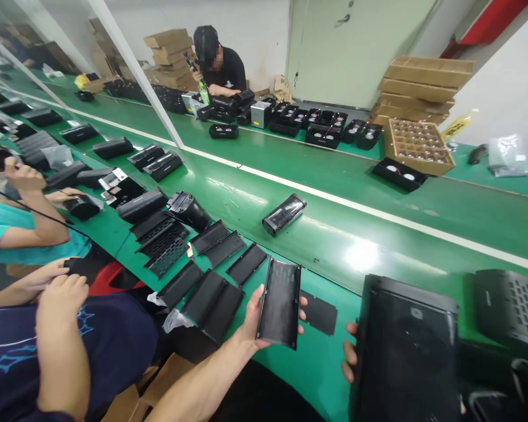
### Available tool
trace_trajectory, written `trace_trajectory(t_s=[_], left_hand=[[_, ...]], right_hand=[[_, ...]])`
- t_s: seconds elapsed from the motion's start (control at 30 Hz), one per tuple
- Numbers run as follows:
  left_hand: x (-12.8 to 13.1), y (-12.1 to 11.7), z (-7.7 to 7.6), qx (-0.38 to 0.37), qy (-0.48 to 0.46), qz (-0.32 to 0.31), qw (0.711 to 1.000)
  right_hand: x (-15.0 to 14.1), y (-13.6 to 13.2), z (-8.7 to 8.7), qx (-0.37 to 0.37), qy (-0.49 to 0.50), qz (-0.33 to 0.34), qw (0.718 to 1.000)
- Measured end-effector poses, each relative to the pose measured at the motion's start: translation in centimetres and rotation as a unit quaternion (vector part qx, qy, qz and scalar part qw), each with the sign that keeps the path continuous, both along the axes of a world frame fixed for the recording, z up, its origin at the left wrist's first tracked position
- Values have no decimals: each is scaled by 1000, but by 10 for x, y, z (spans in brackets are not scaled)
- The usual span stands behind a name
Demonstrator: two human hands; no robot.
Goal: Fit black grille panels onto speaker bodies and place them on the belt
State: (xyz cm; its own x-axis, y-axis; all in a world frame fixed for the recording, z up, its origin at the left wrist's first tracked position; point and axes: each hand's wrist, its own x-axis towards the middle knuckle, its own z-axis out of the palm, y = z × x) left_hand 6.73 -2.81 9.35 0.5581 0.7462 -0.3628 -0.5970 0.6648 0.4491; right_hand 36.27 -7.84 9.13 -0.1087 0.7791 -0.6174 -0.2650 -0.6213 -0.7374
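- My left hand [250,325] gripped the panel [279,305] across its width, thumb on one long edge and fingertips [303,303] at the other.
- The panel sat at about 12 o'clock from my forearm, above the belt [356,228], its long axis running near 12 to 6 with a slight tilt and its perforated face turned up toward me.
- My right hand [350,351] was closed on the left edge of the housing [405,346] at 3 o'clock; I could see only the fingers, and the rest of that hand was hidden behind it.
- The housing's long axis ran close to upright in view, and its lower end went out of frame.
- A second housing [510,308] stood just beside it, cut off by the right edge of the frame.
- Between my hands, a flat black sheet [319,313] lay just beside my left fingers.
- Loose panels [211,305] lay at 10 o'clock, near my left hand.
- Belt ran on at 1 o'clock to a white stripe [334,198], with a black canister [284,214] lying short of it.
- At 9 o'clock, a co-worker's hands [64,293] worked on something black, beside a navy shirt [83,346].
- A small mark on the second housing was too small for me to read.
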Motion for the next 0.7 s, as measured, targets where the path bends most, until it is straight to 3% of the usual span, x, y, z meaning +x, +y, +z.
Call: trace_trajectory(t_s=[0.1, 0.13, 0.2, 0.33, 0.43, 0.6, 0.7], left_hand=[[8, -10, -3, 2, -39, -11, 999], [11, -13, -7, 3, -55, -10, 998], [18, -18, -14, 3, -87, -7, 996], [31, -26, -24, -5, -123, 3, 992], [38, -28, -20, -5, -115, 10, 993], [45, -28, -13, 28, -97, 76, 992], [47, -28, -14, 57, -97, 93, 989]], right_hand=[[1, -36, 18, -80, 32, -131, 988], [-3, -41, 25, -92, 14, -177, 980], [-15, -38, 41, -85, -35, -204, 975], [-49, -8, 71, 39, -140, -102, 984], [-69, 6, 84, 105, -276, -28, 955], [-82, 10, 89, 111, -361, 77, 923], [-89, 11, 90, 120, -392, 101, 906]])
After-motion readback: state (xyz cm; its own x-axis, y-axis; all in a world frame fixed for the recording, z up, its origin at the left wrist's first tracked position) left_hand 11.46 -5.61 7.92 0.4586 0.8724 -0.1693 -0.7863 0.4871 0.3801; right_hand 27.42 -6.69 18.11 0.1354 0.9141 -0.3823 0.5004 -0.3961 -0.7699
